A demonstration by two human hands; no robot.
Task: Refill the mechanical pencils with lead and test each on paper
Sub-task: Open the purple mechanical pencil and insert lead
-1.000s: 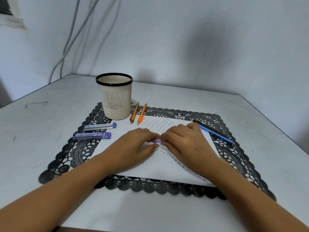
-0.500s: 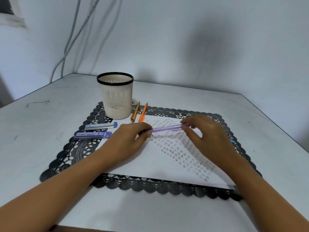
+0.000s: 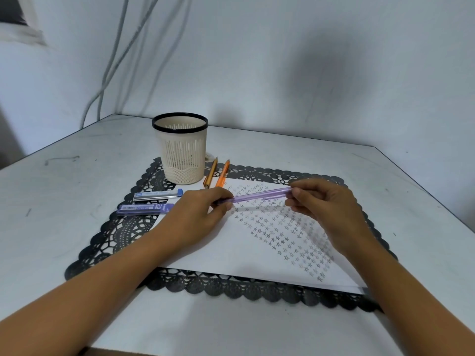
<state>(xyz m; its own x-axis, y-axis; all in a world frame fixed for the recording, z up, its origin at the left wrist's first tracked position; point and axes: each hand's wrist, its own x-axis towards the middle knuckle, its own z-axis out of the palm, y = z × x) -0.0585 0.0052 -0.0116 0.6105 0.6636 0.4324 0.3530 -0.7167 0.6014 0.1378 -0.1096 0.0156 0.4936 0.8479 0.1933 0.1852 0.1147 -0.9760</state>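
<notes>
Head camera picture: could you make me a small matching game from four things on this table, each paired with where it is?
Things:
1. purple pencil
2. cream cup
3. orange pencil
4. purple lead case

Places:
A. lying on the mat, left of the paper
B. standing upright at the mat's far left corner
C. held by the left hand and right hand
D. lying beside the brown pencil

Pairs: 1-C, 2-B, 3-D, 4-A.

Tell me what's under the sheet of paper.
The black lace mat lies under the paper, its border showing along the paper's edges. The mat's middle is covered, so anything else beneath cannot be seen.
</notes>
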